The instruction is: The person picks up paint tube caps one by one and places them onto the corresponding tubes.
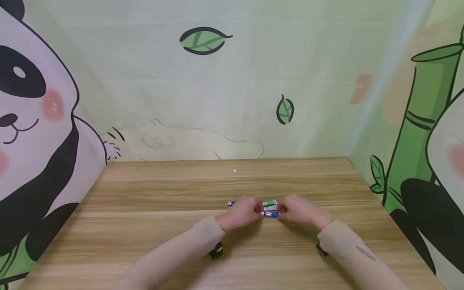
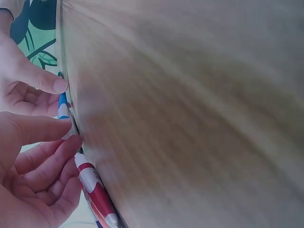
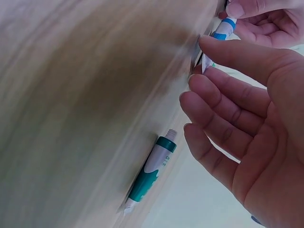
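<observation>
A small blue-and-white paint tube (image 1: 270, 214) lies between my hands at the middle of the table. My left hand (image 1: 242, 211) pinches its left end, and my right hand (image 1: 301, 209) pinches the flat end on the right. Just behind it lie a whitish tube (image 1: 270, 208) and a green tube (image 1: 270, 202). The left wrist view shows a red-and-white tube (image 2: 97, 192) beside my left fingers. In the right wrist view, a dark green tube (image 3: 151, 171) with a bare threaded neck lies near my right fingers. Thumbs partly cover the blue tube's ends.
A tiny white piece (image 1: 235, 170) sits near the back of the wooden table (image 1: 163, 185). The end of another tube (image 1: 230, 204) peeks out behind my left hand. Printed panda and leaf hangings (image 1: 145, 80) border the table at the back and sides.
</observation>
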The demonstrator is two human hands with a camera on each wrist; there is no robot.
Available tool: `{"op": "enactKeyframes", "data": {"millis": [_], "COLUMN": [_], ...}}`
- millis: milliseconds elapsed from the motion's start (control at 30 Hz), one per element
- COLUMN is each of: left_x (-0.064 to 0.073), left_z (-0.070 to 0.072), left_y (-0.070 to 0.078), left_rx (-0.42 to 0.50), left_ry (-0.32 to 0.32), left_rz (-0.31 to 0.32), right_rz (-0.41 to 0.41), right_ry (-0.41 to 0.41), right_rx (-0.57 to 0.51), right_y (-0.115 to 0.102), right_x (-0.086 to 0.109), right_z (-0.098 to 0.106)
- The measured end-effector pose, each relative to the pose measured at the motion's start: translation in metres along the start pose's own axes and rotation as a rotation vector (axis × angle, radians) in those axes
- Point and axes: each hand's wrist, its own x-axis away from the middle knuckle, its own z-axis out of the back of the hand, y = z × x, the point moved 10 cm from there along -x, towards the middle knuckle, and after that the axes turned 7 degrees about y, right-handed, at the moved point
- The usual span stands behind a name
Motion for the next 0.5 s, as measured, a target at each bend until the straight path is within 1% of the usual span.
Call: {"op": "enactKeyframes", "data": {"millis": [267, 500], "left_x": [-0.0029, -0.003], "left_z": [-0.0011, -0.0027], "left_y": [-0.0009, -0.0017], "left_rx": [-0.066, -0.096], "left_ry": [0.026, 0.024], "left_rz": [-0.023, -0.024], "right_rz": [-0.021, -0.019], "right_ry": [0.01, 0.022], "right_rx": [0.053, 0.074], "right_y": [0.0019, 0.0011], "right_x": [-0.0028, -0.0013], "right_z": [-0.0005, 0.0014]}}
